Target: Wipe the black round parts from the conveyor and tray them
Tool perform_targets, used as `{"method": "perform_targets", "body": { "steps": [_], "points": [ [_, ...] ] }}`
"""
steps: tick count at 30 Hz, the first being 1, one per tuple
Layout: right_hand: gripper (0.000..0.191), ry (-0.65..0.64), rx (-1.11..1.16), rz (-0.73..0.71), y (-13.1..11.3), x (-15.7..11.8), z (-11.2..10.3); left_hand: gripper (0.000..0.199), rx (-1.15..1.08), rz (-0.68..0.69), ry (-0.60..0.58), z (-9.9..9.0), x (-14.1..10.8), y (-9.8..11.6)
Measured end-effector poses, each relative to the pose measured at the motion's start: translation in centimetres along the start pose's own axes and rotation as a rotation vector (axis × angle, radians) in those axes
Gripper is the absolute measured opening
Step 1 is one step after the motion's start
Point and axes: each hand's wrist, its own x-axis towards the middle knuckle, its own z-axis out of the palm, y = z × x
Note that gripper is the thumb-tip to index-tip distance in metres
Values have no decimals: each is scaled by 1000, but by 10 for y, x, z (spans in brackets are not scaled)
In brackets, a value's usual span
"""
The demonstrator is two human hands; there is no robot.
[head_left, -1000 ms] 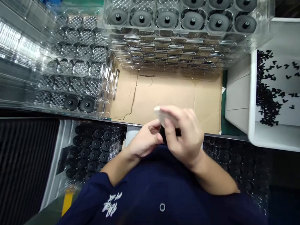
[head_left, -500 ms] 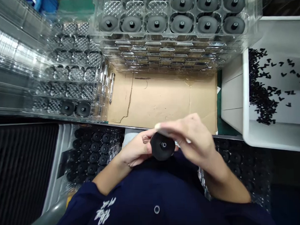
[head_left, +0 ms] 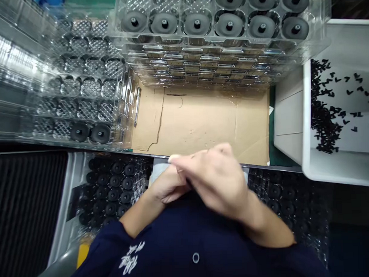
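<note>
The bench [head_left: 274, 123] carried the biggest thing in view, a stack of clear trays [head_left: 218, 52] at the far edge, its top tray filled with a row of dark round discs [head_left: 197, 24]. To the left of it lay another clear tray [head_left: 77, 98], mostly bare pockets, with two black discs [head_left: 89, 133] in its near row. A flat sheet of cardboard [head_left: 199, 122] lay between these and me, creased on its left side. On the right stood a white bin [head_left: 306, 162] holding loose small black clips [head_left: 326, 121], piled thickest along its left wall. Below the bench edge, low on both sides of me, sat more trays of black discs [head_left: 116, 185]. My two hands met just over the near edge of the cardboard, close to my dark blue shirt [head_left: 176, 252]. My right hand [head_left: 216, 182] lay blurred over the left hand [head_left: 166, 185] — its fingers stretched leftward and close together. The left fingers curled beneath it. I could not tell whether either hand clamped anything — whatever lay between the palms was hidden.
</note>
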Motion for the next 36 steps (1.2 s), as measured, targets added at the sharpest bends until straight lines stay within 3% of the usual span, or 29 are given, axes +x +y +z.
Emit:
{"method": "perform_targets", "body": {
  "steps": [2,4,7,9,12,17,22,25,27,29,32,34,36],
  "points": [
    [24,48,49,195,29,-5,7,48,-45,44,-72,1,-1,4],
    [28,155,83,490,65,-17,18,53,-96,80,-142,1,-3,10],
    [36,85,-37,732,108,-45,40,54,-135,111,-191,-2,-5,16],
    [35,-38,-116,752,120,-63,54,54,-140,120,-190,-7,-5,18],
    [36,-149,-132,734,119,-77,65,61,-139,129,-197,-15,-4,18],
    [34,-143,-189,724,112,-82,76,65,-128,151,-202,-21,-4,20],
    [24,-237,-98,625,120,-74,82,67,-77,190,-168,-19,-5,20],
    [24,-163,-57,610,103,-49,59,65,-55,221,-147,-16,-6,18],
    [26,12,-30,561,72,-29,38,66,-28,242,-120,-15,-6,16],
    [29,158,-3,401,33,-14,23,70,15,259,-74,-14,-5,14],
    [28,100,-4,120,-12,-6,18,69,69,265,-15,-13,-3,13],
    [23,-11,29,87,-22,-5,21,69,75,275,11,-10,-2,12],
    [20,-37,3,98,-19,-2,22,65,90,281,19,-5,0,10]
  ]
}}
